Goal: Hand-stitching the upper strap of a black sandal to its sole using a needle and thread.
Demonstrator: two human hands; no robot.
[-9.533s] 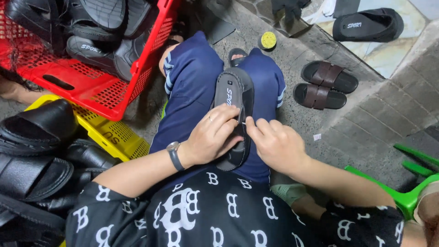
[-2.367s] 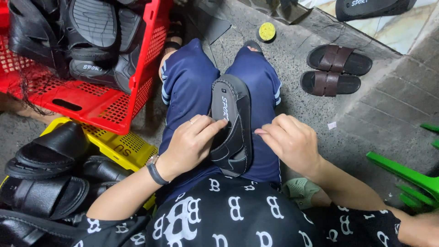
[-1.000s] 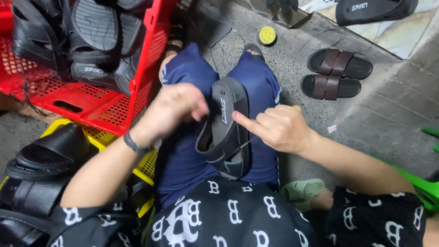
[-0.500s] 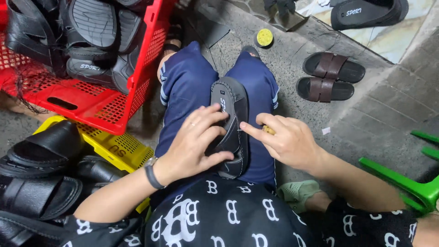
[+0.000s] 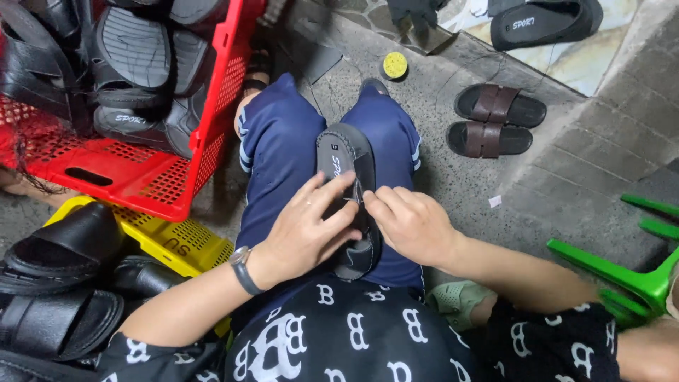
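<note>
A black slide sandal (image 5: 344, 161) lies lengthwise on my lap, between my knees in dark blue shorts. My left hand (image 5: 305, 228) lies over its strap and near half, fingers spread and pressing on it. My right hand (image 5: 409, 223) holds the sandal's right edge, its fingertips pinched against the strap next to my left fingers. What the right fingertips pinch is too small to tell. A dark watch is on my left wrist.
A red crate (image 5: 134, 170) full of black sandals stands at the left, above a yellow crate (image 5: 177, 240) and a pile of black sandals (image 5: 56, 283). A brown pair of slides (image 5: 495, 120), a round yellow lid (image 5: 395, 65) and a green plastic chair (image 5: 636, 276) sit on the concrete.
My left hand, lifted off to the left a second ago, has come back down on the sandal's strap. My right hand has stayed at the sandal's right edge.
</note>
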